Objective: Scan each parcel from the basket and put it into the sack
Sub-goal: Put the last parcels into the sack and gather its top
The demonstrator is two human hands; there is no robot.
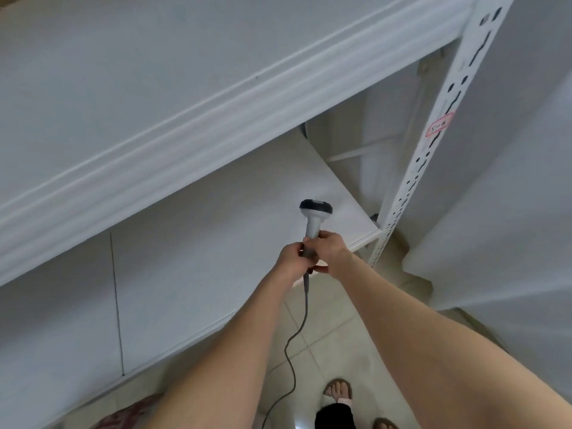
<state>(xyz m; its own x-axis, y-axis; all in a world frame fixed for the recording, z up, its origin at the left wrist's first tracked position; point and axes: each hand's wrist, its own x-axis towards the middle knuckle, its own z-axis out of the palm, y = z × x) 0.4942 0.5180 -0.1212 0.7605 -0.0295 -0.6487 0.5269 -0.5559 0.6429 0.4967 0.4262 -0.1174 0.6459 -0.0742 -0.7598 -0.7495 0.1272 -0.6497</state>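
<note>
White shelf (201,258), tiled floor (334,342), scanner (314,218)

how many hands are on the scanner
2: the left hand grips the lower handle of the white-and-black corded barcode scanner; the right hand grips just above it.

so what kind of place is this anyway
Probably a stockroom or parcel-handling room. White metal shelving with a slotted upright carrying a red-edged label, and a corded barcode scanner gripped by the left hand and right hand, suggest it. The floor is tiled.
</note>
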